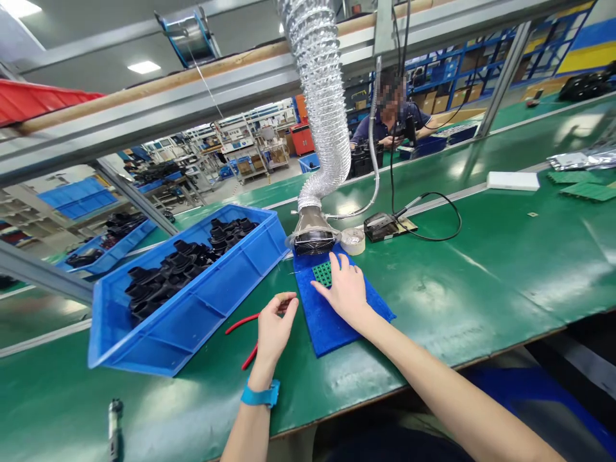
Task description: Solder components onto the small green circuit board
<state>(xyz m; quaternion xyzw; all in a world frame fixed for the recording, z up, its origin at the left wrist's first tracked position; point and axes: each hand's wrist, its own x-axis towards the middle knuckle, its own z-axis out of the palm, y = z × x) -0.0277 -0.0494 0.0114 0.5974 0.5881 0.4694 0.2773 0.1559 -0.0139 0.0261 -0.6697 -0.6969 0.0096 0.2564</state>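
Observation:
A small green board [322, 274] with rows of dark round spots lies on a blue cloth [332, 327]. Over the board's right side is my right hand [347, 287], its thumb and fingers spread around it; I cannot tell whether the fingertips press on it. Just left of the cloth, my left hand [276, 326] is closed with thumb and forefinger together. Whatever may be between those fingertips is too small to make out. Red-handled pliers [242, 323] lie on the green bench beside and partly behind my left hand.
A blue bin [192, 327] of black plastic parts stands at left. A silver duct [327, 96] ends in a hood [312, 224] behind the board. A tape roll [353, 241], a cabled device [385, 226] and a white box [513, 181] lie rightward. A person [392, 115] sits across the bench.

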